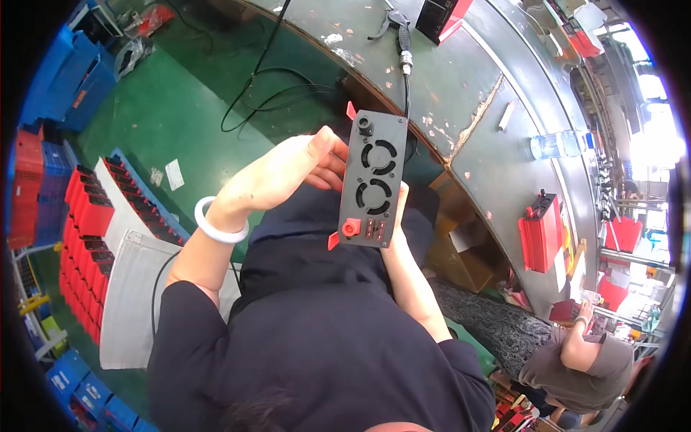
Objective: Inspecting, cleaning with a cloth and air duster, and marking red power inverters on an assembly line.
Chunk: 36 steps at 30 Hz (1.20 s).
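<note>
A power inverter (376,180) is held up in front of my lap. Its dark end panel faces me, with two round fan grilles, a red and a black terminal, and small red fuses; red flanges stick out on its left side. My right hand (398,225) grips it from the right and behind, most of its fingers hidden by the case. My left hand (291,169) is at the inverter's left side, thumb raised and fingers stretched out. Those fingertips reach the case edge, though whether they press on it is unclear.
An air blow gun (400,32) on a hose lies on the workbench (461,93). Also on it are a plastic bottle (558,145) and a red inverter (541,232). Stacked red units (85,245) stand at left. A co-worker (576,360) is at right.
</note>
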Tool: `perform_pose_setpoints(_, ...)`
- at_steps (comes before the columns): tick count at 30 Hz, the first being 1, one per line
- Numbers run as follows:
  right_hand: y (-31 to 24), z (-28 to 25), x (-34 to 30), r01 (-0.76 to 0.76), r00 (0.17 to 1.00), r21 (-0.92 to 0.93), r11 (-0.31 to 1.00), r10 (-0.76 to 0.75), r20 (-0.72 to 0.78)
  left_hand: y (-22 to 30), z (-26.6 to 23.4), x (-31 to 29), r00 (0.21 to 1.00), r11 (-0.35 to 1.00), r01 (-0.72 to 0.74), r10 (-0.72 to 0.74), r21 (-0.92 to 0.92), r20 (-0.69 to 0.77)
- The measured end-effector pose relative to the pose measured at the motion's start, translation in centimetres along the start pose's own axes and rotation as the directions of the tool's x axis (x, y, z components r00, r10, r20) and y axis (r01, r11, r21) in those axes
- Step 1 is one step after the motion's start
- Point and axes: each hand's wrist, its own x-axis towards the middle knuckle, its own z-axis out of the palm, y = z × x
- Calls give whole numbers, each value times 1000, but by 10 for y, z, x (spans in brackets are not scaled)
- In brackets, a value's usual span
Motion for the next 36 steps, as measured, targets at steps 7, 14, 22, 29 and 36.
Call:
perform_pose_setpoints(7, 0, 1, -2, -19, 997, 21, 1000, 21, -80, -1, 2, -2, 1000, 998, -15, 13, 64, 24)
perform_pose_setpoints(14, -2, 3, -6, -8, 993, -107, 994, -5, -121, -9, 1, -11, 995, 1000, 7, -5, 22, -96)
perform_pose_setpoints(22, -6, 4, -6, 90, 966, -241, 966, -143, -215, -9, -3, -7, 994, 990, -63, 73, 124, -81)
perform_pose_setpoints(29, -8, -11, -13, 214, 942, -554, 805, -320, -102, -21, -1, 10, 925, 963, -161, 223, 214, -307)
perform_pose_setpoints(36, -73, 57, -72, 110, 864, -880, 462, -482, -145, 36, -16, 22, 980, 571, 26, 147, 820, -133)
